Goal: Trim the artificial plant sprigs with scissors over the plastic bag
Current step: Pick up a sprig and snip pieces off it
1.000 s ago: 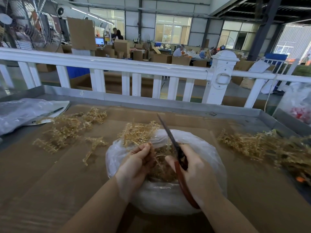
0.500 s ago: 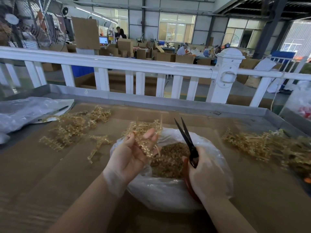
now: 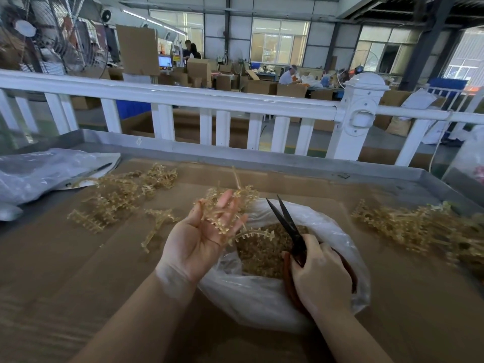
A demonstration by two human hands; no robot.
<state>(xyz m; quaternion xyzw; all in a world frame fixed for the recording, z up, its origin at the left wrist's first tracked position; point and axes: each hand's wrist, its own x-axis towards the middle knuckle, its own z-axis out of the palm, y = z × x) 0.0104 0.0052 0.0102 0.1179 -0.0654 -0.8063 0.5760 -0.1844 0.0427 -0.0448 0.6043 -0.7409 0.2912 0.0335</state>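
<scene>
My right hand (image 3: 320,273) is closest to me, with its fingers curled tight round the red handles of the scissors (image 3: 290,231). The two dark blades stand a little apart and point up and away, so I think they are ready to snip. My left hand (image 3: 201,237) is palm up beside it, fingers spread and only a little bent, and a gold plant sprig (image 3: 227,213) lies across them. One toothy branch hangs down over the plastic bag (image 3: 262,302), so cut bits can fall in. The bag sits open under both hands, and it has many little brown bits (image 3: 262,255) inside. Farther left, a pile of sprigs (image 3: 117,195) lies on the brown cardboard table (image 3: 78,271). Another pile (image 3: 408,226) lies on the right. I cannot tell which pile is done. Past the table is a white fence (image 3: 209,100).
</scene>
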